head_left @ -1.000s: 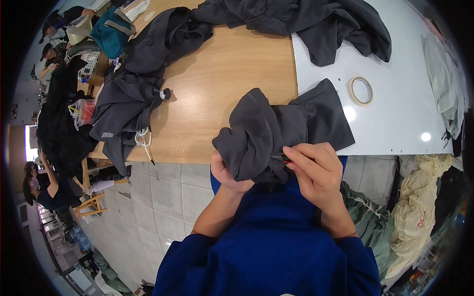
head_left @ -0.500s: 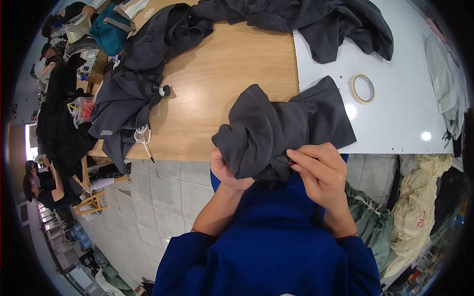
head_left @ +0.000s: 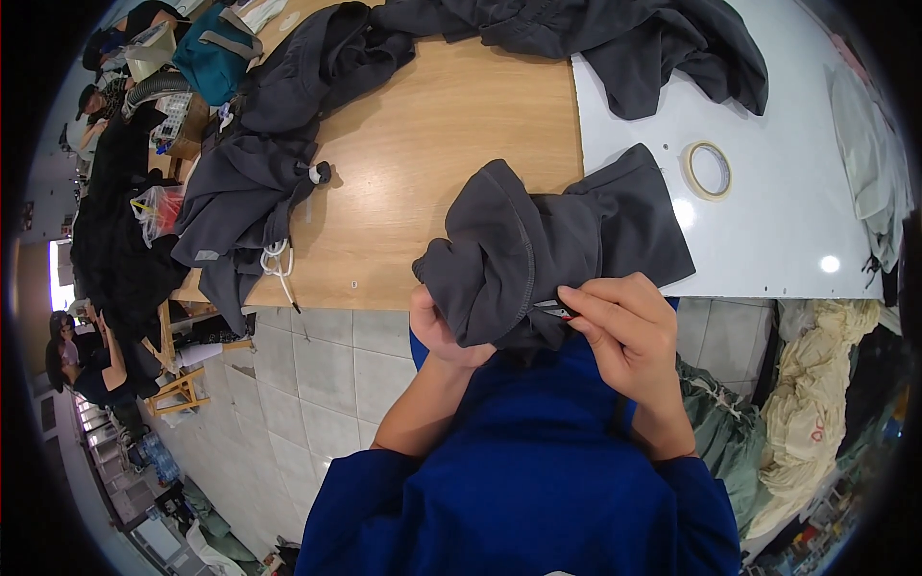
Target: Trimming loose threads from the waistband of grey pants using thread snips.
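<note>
A dark grey garment is bunched up at the near edge of the table, part of it lying on the white surface. My left hand grips it from underneath, mostly hidden by the cloth. My right hand pinches a small metal snipper with a red part against the garment's lower fold. I wear a blue top that fills the lower part of the view.
More dark grey garments lie piled along the left and far side of the wooden table. A roll of tape sits on the white table. Pale cloth heaps lie at the right. Other people sit at the far left.
The garment and both hands have stayed almost in place; my right hand's fingers have shifted slightly on the fold with the snipper.
</note>
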`<state>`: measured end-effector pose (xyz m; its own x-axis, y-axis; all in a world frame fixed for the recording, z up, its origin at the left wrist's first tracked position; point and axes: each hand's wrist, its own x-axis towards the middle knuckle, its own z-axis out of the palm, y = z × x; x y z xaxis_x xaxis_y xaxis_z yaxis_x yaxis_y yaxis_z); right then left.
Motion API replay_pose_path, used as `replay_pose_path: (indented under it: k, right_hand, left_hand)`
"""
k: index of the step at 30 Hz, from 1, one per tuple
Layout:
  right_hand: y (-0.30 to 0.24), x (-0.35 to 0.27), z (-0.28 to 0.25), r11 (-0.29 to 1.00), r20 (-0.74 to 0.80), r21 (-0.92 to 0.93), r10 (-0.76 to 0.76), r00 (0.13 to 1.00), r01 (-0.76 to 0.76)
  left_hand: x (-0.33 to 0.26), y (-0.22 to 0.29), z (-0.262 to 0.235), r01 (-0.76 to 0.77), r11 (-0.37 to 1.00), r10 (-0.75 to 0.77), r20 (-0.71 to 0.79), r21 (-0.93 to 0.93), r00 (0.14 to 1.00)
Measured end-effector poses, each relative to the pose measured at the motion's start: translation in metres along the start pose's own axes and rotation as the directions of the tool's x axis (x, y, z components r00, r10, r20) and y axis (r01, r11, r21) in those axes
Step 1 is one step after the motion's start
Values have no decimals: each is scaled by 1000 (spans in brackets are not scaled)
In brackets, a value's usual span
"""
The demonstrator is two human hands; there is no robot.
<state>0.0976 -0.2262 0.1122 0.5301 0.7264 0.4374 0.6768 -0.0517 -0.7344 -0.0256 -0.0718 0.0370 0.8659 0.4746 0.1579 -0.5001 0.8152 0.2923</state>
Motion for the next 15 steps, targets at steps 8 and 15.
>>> replay_pose_path:
  k: [8, 15]
  right_hand:
    - [1, 1, 2, 1000, -8, -8, -23, 1000, 22]
    - [1, 2, 1, 999, -16, -24, -34, 999, 33]
  left_hand:
    - [-2, 0, -1, 8, 1000, -9, -44, -10, 999]
    - [-2, 1, -3, 22, 1000, -22, -28, 11, 999]
